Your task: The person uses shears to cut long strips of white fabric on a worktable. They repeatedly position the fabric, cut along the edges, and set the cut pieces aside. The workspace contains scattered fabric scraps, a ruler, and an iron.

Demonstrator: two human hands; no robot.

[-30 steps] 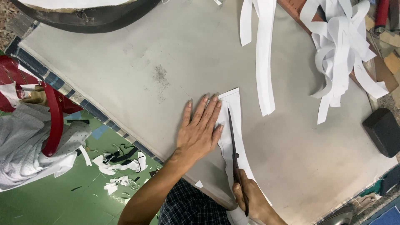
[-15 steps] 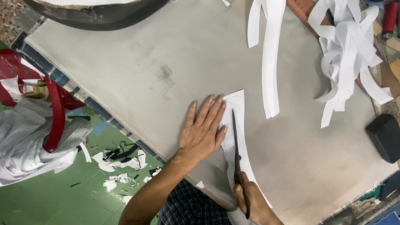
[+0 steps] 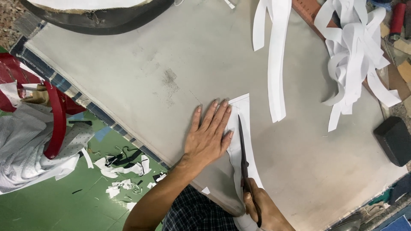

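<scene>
My left hand (image 3: 209,139) lies flat with fingers spread on the white paper strip (image 3: 239,128) near the table's front edge, my right hand (image 3: 261,207) gripping dark long-bladed scissors (image 3: 244,158) aligned along its length.

Illumination is bright, even and diffuse from overhead, producing only a soft short shadow at 6 o'clock beneath the left hand (image 3: 209,137), no glare on the matte grey table (image 3: 141,68), sharp central focus, and slight softening toward the frame edges.
</scene>
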